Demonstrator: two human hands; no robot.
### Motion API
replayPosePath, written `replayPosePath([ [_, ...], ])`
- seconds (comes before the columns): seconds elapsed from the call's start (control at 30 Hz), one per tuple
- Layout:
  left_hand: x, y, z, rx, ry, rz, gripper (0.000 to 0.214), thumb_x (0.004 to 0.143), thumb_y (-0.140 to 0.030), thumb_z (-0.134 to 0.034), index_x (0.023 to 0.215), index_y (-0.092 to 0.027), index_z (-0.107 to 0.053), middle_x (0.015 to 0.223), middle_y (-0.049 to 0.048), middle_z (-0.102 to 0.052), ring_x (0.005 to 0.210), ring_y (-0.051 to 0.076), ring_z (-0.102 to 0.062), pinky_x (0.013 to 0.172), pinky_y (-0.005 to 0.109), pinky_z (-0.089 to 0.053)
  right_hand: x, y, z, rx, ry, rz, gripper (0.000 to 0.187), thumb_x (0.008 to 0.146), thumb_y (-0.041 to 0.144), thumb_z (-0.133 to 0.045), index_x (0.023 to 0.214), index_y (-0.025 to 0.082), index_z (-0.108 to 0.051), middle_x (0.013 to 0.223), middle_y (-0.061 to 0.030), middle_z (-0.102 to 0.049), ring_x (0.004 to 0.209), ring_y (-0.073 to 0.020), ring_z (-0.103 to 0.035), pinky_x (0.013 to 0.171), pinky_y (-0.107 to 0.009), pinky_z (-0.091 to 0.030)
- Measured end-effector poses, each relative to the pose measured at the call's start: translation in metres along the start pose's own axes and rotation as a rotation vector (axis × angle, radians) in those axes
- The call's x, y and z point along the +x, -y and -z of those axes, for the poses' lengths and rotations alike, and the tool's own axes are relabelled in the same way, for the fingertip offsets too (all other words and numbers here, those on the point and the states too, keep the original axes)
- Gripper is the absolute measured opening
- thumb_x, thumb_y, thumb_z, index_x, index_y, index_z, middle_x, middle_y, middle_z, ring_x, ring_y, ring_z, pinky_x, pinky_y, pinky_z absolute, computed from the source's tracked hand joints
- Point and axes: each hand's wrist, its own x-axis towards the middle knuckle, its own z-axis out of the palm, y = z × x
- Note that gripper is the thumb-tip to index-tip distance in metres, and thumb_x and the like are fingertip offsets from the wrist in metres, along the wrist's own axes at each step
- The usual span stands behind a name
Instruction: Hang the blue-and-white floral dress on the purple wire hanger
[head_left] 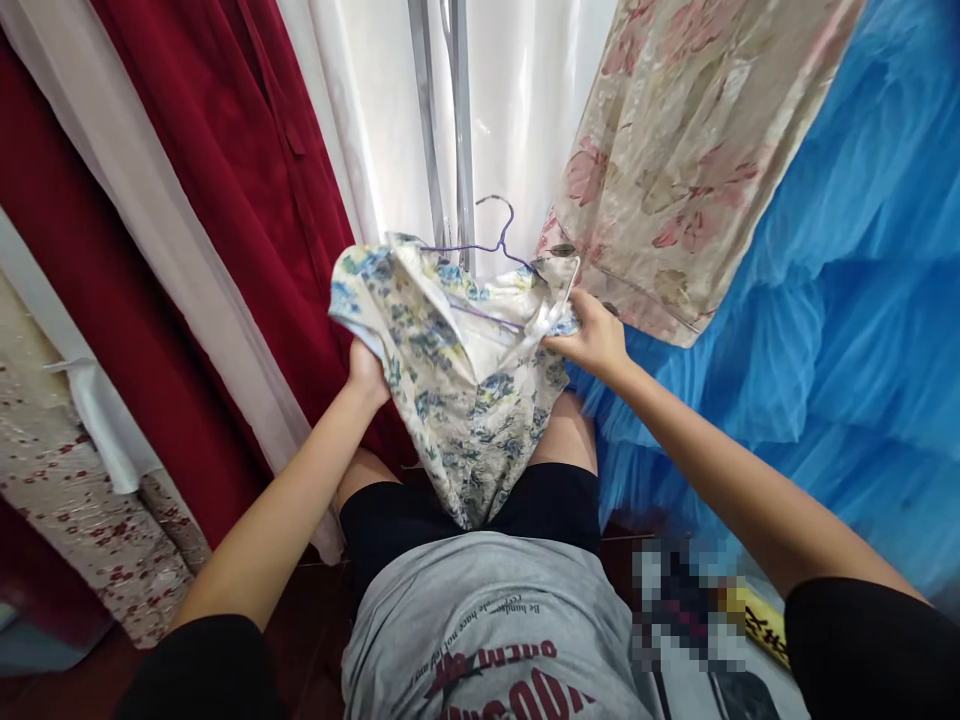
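Observation:
A white garment with a blue, green and yellow floral print [465, 410] hangs in front of my lap on a purple wire hanger [501, 240], its hook pointing up. My left hand [369, 372] holds the garment's left side at the sleeve edge, its fingers mostly hidden behind the cloth. On the other side, my right hand [592, 335] is closed on the shoulder, beside a white strip of fabric [546, 318]. The cloth gathers to a point low between my thighs.
Dark red drapes [225, 130] and white fabric hang at the left. Grey metal poles [463, 120] stand ahead. A beige cloth with pink flowers [667, 170] and blue ruffled tulle [847, 330] hang at the right. A yellow item with dark lettering [757, 622] lies low at the right.

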Motion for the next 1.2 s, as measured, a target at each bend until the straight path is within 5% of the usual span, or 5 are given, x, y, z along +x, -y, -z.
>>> replayPosePath([
  [0.5, -0.144, 0.106, 0.012, 0.208, -0.361, 0.226, 0.022, 0.073, -0.028, -0.067, 0.093, -0.017, -0.068, 0.1, 0.0081, -0.075, 0.109, 0.027, -0.069, 0.102, 0.038, -0.052, 0.008, 0.01, 0.026, -0.055, 0.115, 0.283, 0.082, 0.075, 0.05, -0.076, 0.145, 0.017, -0.049, 0.147, -0.0212, -0.052, 0.134, -0.0464, -0.046, 0.103, -0.059, -0.042],
  [0.6, -0.163, 0.106, 0.015, 0.202, -0.354, 0.249, 0.018, 0.075, -0.026, -0.066, 0.092, -0.019, -0.067, 0.099, 0.0067, -0.075, 0.111, 0.026, -0.069, 0.102, 0.037, -0.052, -0.02, 0.033, 0.014, -0.015, 0.086, 0.212, 0.05, 0.086, 0.042, -0.067, 0.129, 0.017, -0.06, 0.138, -0.0207, -0.057, 0.13, -0.0429, -0.048, 0.103, -0.058, -0.041],
  [0.77, -0.186, 0.087, 0.02, 0.216, -0.289, 0.315, 0.017, 0.08, -0.026, -0.062, 0.096, -0.021, -0.066, 0.106, 0.0064, -0.075, 0.117, 0.027, -0.066, 0.103, 0.037, -0.052, -0.074, 0.075, -0.043, 0.335, 0.809, 0.012, 0.033, 0.093, 0.05, -0.061, 0.08, 0.02, -0.061, 0.072, -0.0051, -0.067, 0.065, -0.0206, -0.059, 0.063, -0.031, -0.042],
  [1.1, -0.183, 0.055, 0.026, 0.604, -0.493, -0.141, 0.046, 0.078, -0.025, -0.07, 0.12, -0.023, -0.05, 0.131, 0.0126, -0.056, 0.124, 0.029, -0.056, 0.109, 0.042, -0.045, -0.099, 0.084, -0.066, 0.644, 0.727, -0.135, 0.035, 0.095, 0.036, -0.051, 0.064, 0.02, -0.057, 0.059, -0.0005, -0.061, 0.054, -0.0143, -0.05, 0.057, -0.028, -0.035],
  [1.2, -0.188, 0.061, 0.005, 0.724, -0.161, -0.229, 0.034, 0.082, -0.026, -0.071, 0.112, -0.023, -0.055, 0.119, 0.0115, -0.062, 0.117, 0.028, -0.059, 0.107, 0.042, -0.045, -0.105, 0.088, -0.052, 0.822, 0.82, -0.278, 0.03, 0.09, 0.036, -0.053, 0.068, 0.018, -0.063, 0.053, 0.0, -0.06, 0.048, -0.013, -0.046, 0.052, -0.027, -0.033],
])
